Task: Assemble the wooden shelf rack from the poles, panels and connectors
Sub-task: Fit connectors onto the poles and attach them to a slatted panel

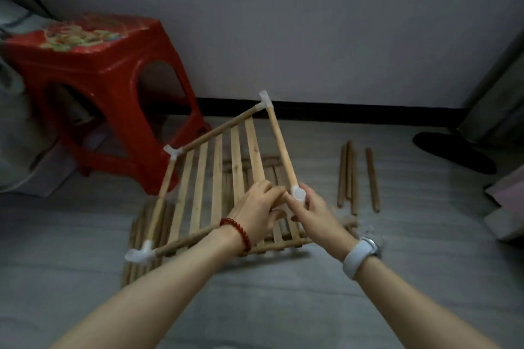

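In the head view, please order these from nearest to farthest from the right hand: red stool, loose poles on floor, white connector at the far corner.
1. Loose poles, right of the right hand.
2. Far-corner white connector, above it.
3. Red stool, far left.

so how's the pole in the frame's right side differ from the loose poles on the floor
The frame pole is lifted and tilted, while the loose poles lie flat on the floor. The frame pole has white connectors on both ends; the loose poles have bare ends. The right hand holds the frame pole's near connector; nothing touches the loose poles. Both are round, light wood.
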